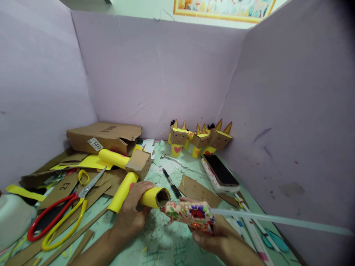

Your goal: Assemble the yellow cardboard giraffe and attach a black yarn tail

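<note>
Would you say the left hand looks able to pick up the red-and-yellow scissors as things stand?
Probably not without letting go first: the left hand holds a yellow tube. Otherwise the way looks free, as the scissors lie uncovered to its left.

1. Soft, fairly even light fills the scene; its exact source is hard to tell.
2. The left panel (36,74) has a pale sheen near its top; the right panel (294,92) looks greyer and dimmer.
3. Shadow darkens the inside of the yellow tube (149,198); a red light (195,224) glows on the glue gun (184,214).
4. Wide-angle stretching shows towards the edges, with black vignetting at upper right.
5. The framed picture (224,8) looks soft.
</note>
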The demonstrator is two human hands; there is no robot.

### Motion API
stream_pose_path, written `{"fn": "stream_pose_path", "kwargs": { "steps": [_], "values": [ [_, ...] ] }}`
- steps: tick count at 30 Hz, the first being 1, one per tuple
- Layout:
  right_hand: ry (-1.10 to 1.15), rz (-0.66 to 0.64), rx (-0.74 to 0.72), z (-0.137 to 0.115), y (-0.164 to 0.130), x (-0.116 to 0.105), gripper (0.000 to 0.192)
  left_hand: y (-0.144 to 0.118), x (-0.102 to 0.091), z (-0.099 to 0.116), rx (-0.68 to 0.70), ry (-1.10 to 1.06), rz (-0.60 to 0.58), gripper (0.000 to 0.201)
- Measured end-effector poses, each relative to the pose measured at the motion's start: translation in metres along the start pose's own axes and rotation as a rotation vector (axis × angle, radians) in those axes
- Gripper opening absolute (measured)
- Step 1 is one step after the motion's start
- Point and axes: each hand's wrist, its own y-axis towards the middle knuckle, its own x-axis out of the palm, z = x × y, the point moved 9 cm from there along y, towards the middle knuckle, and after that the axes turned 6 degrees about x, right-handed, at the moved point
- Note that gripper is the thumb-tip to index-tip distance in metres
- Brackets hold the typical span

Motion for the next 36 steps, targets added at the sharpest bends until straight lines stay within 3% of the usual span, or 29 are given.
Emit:
{"fn": "stream_pose_path", "kwargs": {
  "steps": [8,15,24,36],
  "values": [
    [-0.144,0.160,-0.029,-0.001,0.001,-0.016,0.026,-0.001,-0.002,-0.006,-0.114,0.012,0.006,0.031],
    [-0.189,0.104,-0.104,-0.012,-0.002,-0.010,0.037,-0.002,0.002,-0.011,-0.186,-0.020,-0.026,0.034],
    [-0.120,0.025,-0.076,-0.006,-0.001,-0.001,0.069,-0.002,-0.002,-0.010,-0.160,-0.006,0.007,0.033],
    [-0.134,0.028,-0.061,-0.003,0.001,-0.001,0.065,-0.002,0.000,-0.007,-0.115,0.020,0.001,0.031]
  ]
}}
